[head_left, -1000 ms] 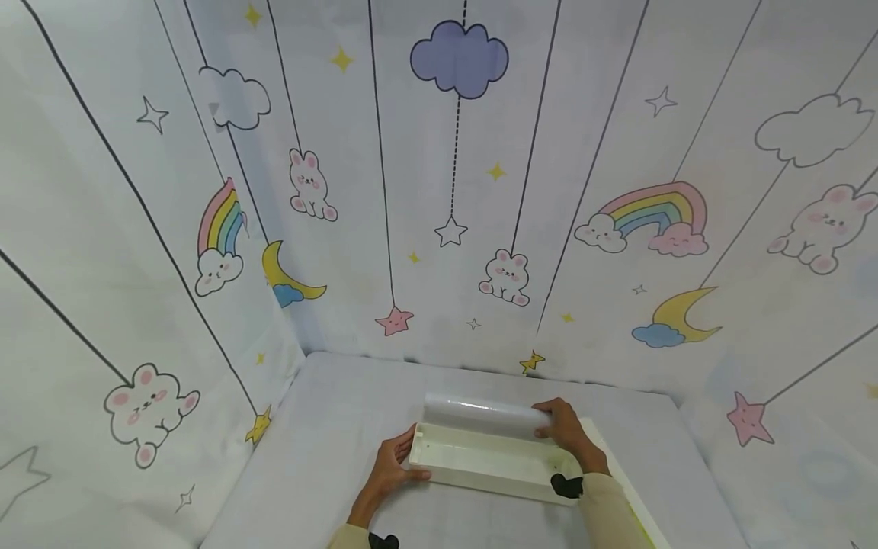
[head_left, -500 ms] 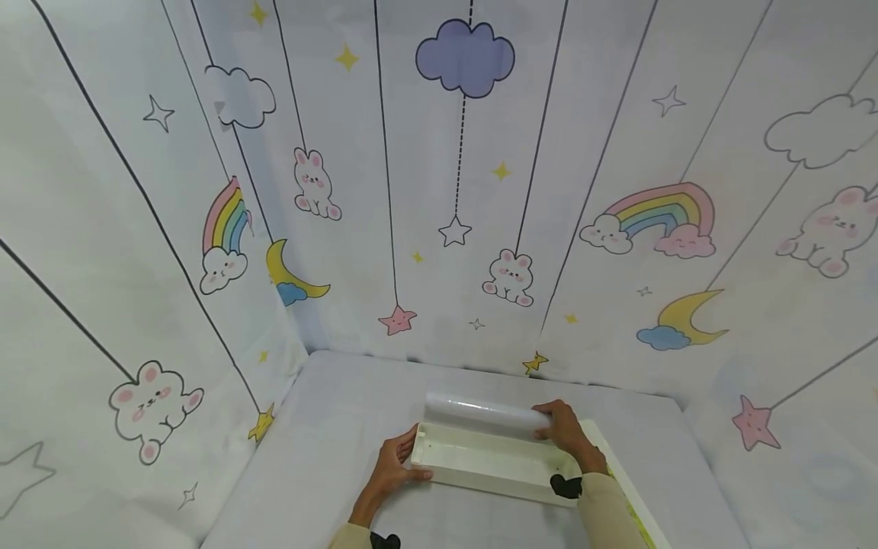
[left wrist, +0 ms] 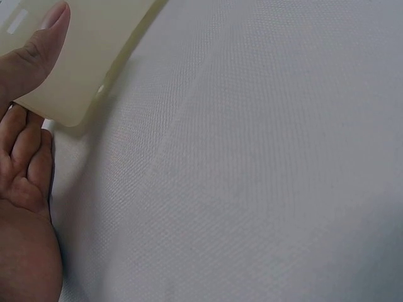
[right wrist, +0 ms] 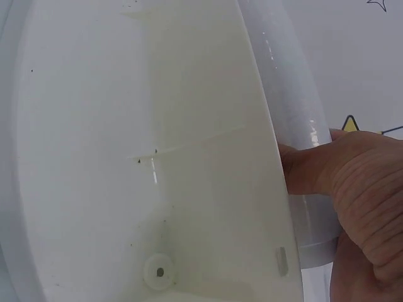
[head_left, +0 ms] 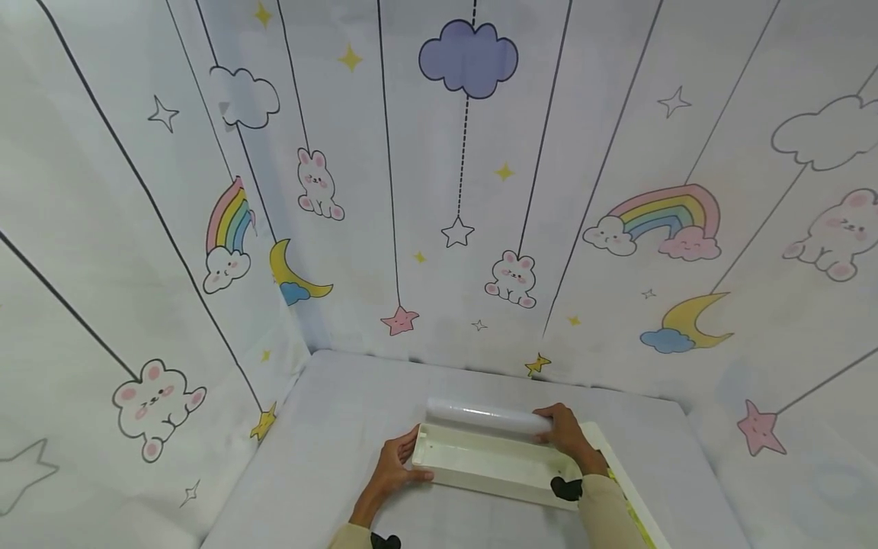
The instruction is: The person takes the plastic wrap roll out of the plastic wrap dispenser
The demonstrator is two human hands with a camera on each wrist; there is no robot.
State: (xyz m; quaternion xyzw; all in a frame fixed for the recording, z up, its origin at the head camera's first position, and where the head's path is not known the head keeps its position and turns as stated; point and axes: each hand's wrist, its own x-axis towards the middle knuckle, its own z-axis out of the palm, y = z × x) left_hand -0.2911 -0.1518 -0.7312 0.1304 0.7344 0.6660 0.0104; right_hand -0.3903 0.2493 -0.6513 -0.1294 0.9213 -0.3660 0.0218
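A long cream plastic box [head_left: 490, 465] with an open top lies across the white surface, its inside bare. My left hand [head_left: 392, 469] grips its left end; in the left wrist view the thumb [left wrist: 56, 16] presses the outer face of the box. Behind the box's far wall lies a glossy roll of clear plastic film [head_left: 487, 415]. My right hand [head_left: 565, 433] holds the roll near its right end. The right wrist view shows the thumb over the film roll [right wrist: 302, 119], close against the box wall; the other fingertips are hidden behind the roll.
A long white piece with a yellow-green strip [head_left: 641, 518] lies under and beside the right forearm. The white-covered table [head_left: 343, 412] meets patterned cloth walls [head_left: 453, 290] at the back and sides.
The head view has shifted slightly. The roll's left end appears a little lower and nearer the box. Both hands keep the same holds.
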